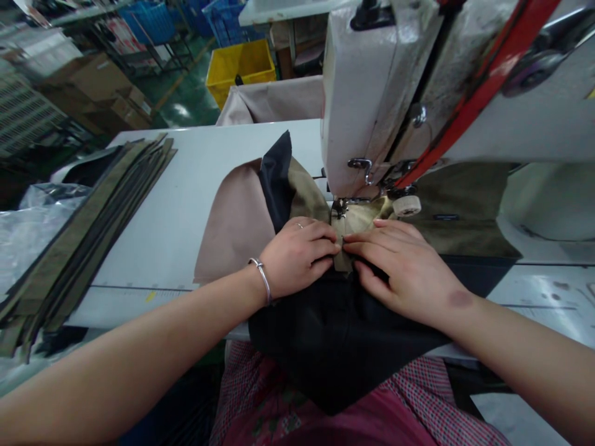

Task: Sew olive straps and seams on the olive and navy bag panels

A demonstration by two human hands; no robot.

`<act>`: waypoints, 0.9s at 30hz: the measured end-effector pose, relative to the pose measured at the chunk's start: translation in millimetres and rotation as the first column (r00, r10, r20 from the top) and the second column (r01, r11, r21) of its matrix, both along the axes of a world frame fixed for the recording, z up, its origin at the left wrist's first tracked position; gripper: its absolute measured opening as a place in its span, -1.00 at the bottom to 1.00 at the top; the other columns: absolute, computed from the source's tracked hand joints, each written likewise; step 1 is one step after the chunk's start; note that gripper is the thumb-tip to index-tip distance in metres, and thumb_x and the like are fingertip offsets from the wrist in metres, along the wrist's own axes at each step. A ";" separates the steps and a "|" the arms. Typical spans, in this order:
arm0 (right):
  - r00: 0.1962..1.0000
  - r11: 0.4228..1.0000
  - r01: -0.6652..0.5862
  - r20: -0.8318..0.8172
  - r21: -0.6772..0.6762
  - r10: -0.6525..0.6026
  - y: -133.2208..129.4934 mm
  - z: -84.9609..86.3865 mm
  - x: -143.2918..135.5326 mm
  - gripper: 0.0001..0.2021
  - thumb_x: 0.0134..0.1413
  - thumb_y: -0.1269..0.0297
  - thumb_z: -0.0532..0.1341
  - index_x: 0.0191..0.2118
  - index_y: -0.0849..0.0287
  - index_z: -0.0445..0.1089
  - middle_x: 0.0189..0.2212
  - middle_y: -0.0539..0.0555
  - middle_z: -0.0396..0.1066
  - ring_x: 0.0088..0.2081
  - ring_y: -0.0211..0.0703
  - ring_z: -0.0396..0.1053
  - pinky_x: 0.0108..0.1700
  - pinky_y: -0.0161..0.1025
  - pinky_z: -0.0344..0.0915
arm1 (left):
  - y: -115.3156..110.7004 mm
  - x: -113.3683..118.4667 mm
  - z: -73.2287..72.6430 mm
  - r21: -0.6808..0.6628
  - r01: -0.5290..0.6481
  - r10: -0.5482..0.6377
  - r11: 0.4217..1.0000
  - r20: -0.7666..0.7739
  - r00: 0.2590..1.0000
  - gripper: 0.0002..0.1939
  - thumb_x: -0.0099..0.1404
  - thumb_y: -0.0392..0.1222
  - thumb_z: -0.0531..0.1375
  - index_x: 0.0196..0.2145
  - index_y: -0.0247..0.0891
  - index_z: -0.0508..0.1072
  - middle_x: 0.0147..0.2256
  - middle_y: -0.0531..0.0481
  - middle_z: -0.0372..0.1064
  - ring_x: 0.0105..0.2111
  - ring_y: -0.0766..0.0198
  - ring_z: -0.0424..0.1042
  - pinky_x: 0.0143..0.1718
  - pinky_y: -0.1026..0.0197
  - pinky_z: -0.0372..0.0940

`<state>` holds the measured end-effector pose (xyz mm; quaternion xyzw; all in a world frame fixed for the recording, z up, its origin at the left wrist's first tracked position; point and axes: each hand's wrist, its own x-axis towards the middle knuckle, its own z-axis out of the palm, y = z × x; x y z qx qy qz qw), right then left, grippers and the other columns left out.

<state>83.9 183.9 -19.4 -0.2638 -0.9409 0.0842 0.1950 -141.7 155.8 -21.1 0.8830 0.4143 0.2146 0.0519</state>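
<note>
Fabric pieces in black (344, 341), olive and greyish pink (239, 217) lie under the head of a white sewing machine (360, 111). My left hand (300, 254), with a ring and a silver bracelet, rests on the fabric just left of the needle area, its fingers together at the edge of a narrow olive strip (343, 259). On the other side of that strip, my right hand (400, 266) presses the cloth with bent fingers, the thumb apart below them. Both sets of fingertips are close in front of the presser foot (339, 209).
A stack of olive and black strips (102, 229) lies on the table's left, beside clear plastic (37, 223). A red bar (483, 87) crosses the machine. Behind are a yellow crate (239, 68), cardboard boxes (100, 83) and blue baskets (149, 21).
</note>
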 end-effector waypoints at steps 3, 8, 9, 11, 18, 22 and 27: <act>1.000 1.000 -0.011 0.004 -0.005 0.011 1.3 0.6 0.7 -0.76 0.20 0.35 0.12 -0.05 0.20 0.44 -0.08 0.08 0.47 -0.01 -0.12 0.38 0.29 -0.03 0.05 | 1.2 -0.4 -3.5 0.054 0.019 -0.020 0.998 0.026 0.999 -0.86 0.31 -0.26 0.19 -0.21 -0.23 0.53 -0.10 -0.01 0.50 -0.07 0.21 0.44 0.06 0.09 0.28; 1.000 1.000 -0.025 0.016 -0.018 0.025 3.9 1.8 1.6 -0.76 0.20 0.33 0.12 -0.07 0.20 0.45 -0.07 0.09 0.47 -0.01 -0.11 0.38 0.28 -0.03 0.06 | 5.7 -1.5 -3.9 0.070 0.028 -0.030 0.997 0.032 0.999 -0.87 0.30 -0.26 0.20 -0.21 -0.22 0.55 -0.13 0.03 0.53 -0.12 0.24 0.48 0.04 0.10 0.32; 0.999 0.999 -0.030 0.018 -0.021 0.031 4.5 2.2 1.8 -0.76 0.21 0.33 0.12 -0.06 0.20 0.45 -0.07 0.08 0.47 -0.01 -0.11 0.38 0.27 -0.03 0.06 | 6.4 -1.6 -3.7 0.069 0.027 -0.030 0.997 0.032 0.999 -0.87 0.30 -0.26 0.21 -0.21 -0.22 0.55 -0.14 0.04 0.53 -0.12 0.24 0.48 0.04 0.11 0.32; 0.999 0.999 -0.040 0.023 -0.025 0.040 6.2 3.1 2.0 -0.75 0.21 0.34 0.11 -0.05 0.19 0.45 -0.07 0.08 0.47 -0.01 -0.10 0.38 0.26 -0.01 0.08 | 7.6 -1.7 -3.5 0.064 0.027 -0.029 0.998 0.029 0.999 -0.87 0.30 -0.25 0.21 -0.22 -0.22 0.55 -0.14 0.04 0.53 -0.12 0.25 0.48 0.04 0.11 0.32; 0.997 0.999 -0.044 0.059 -0.026 0.045 15.8 3.4 1.5 -0.74 0.23 0.32 0.09 -0.04 0.18 0.44 -0.05 0.09 0.46 0.00 -0.06 0.38 0.17 0.02 0.16 | 15.5 -2.5 -4.6 0.076 0.012 -0.013 0.997 0.017 1.000 -0.88 0.29 -0.26 0.22 -0.23 -0.21 0.55 -0.15 0.06 0.53 -0.12 0.23 0.48 0.02 0.11 0.32; 0.996 0.999 -0.047 0.078 -0.027 0.049 21.6 3.9 1.2 -0.72 0.24 0.32 0.07 -0.02 0.19 0.43 -0.01 0.09 0.45 0.01 -0.04 0.38 0.15 0.02 0.19 | 21.1 -3.0 -5.2 0.070 0.001 -0.002 0.998 0.008 1.000 -0.87 0.28 -0.25 0.22 -0.22 -0.21 0.55 -0.15 0.04 0.52 -0.12 0.21 0.47 0.00 0.10 0.32; 0.995 0.998 -0.054 0.089 -0.014 0.055 26.4 4.7 1.3 -0.70 0.24 0.32 0.06 0.01 0.20 0.42 0.02 0.09 0.43 0.02 -0.03 0.38 0.11 0.00 0.23 | 27.2 -2.5 -5.5 0.071 -0.016 0.015 0.997 0.016 1.000 -0.88 0.29 -0.25 0.20 -0.24 -0.21 0.55 -0.16 0.04 0.52 -0.13 0.22 0.47 0.00 0.11 0.31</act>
